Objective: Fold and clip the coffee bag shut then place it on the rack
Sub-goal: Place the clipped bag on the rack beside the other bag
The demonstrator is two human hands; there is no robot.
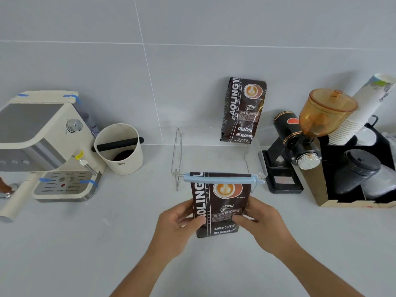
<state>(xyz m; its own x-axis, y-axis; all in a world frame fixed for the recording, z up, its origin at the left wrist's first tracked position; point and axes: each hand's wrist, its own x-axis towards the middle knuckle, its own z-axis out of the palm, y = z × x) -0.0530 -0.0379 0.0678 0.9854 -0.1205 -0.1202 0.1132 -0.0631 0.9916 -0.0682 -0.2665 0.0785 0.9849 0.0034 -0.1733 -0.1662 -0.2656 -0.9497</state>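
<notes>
Fingers [198, 220] of left hand [173, 228] and right hand [260, 221] pinch coffee bag [218, 207] at both sides, upright above worktop [85, 243]. Blue clip [222, 179] clamps folded top. Clear rack [218, 161] just behind; second bag [243, 110] stands on it against wall. Grinder [300, 142] right, espresso machine [47, 146] left.

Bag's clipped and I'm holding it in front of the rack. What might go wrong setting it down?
The long light-blue clip overhangs the held dark-brown coffee bag and may catch the clear acrylic rack. A second dark-brown coffee bag already stands there and could topple. Both hands, left and right, grip low, so it may tip.
</notes>
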